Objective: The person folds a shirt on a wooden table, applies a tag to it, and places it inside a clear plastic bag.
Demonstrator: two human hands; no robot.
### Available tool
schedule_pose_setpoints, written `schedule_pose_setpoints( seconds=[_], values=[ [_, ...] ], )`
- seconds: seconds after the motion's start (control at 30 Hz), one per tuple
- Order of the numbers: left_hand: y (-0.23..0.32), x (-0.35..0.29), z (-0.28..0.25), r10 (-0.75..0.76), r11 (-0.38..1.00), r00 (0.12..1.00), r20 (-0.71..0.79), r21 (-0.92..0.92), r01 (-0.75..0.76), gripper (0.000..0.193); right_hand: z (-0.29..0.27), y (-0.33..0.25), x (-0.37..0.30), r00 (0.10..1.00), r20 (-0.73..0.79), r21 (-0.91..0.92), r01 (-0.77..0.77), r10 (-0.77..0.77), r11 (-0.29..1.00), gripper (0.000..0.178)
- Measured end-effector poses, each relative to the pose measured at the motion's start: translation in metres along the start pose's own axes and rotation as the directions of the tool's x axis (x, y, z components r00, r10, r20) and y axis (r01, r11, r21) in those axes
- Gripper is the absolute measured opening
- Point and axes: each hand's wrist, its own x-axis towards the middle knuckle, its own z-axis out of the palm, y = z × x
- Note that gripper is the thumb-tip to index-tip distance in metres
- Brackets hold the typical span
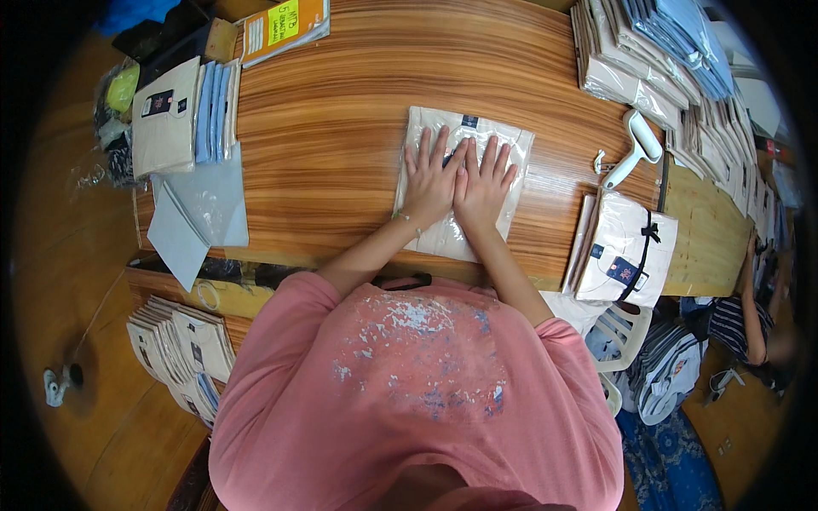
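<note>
A folded cream garment in a clear plastic bag (452, 234) lies flat on the wooden table, with a dark label near its far edge. Pressed on top of it is my left hand (430, 183), palm down with fingers spread. Beside it, my right hand (484, 187) rests flat on the same bag, fingers apart, and the two hands touch along the thumbs. Neither hand grips anything. Part of a second dark label is hidden under my fingers.
Right on the table (341, 111) are a white lint roller (635, 149), a garment stack with a black strap (626, 247) and tall bagged stacks (635, 72). At left are folded garments (166, 119), pale sheets (183, 230) and an orange notebook (285, 30). Another person (754, 315) is at far right.
</note>
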Motion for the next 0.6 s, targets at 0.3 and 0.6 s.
schedule_pose_setpoints(
  seconds=[0.3, 0.6],
  values=[
    [-0.001, -0.007, 0.007, -0.021, 0.999, 0.999, -0.034, 0.042, 0.022, 0.048, 0.007, 0.003, -0.003, 1.0, 0.02, -0.107, -0.002, 0.004, 0.994, 0.049],
    [-0.006, 0.002, 0.0, -0.021, 1.0, 1.0, -0.014, -0.022, 0.02, 0.045, -0.003, -0.002, 0.004, 0.998, 0.062, -0.009, -0.008, 0.009, 1.0, 0.049]
  ],
)
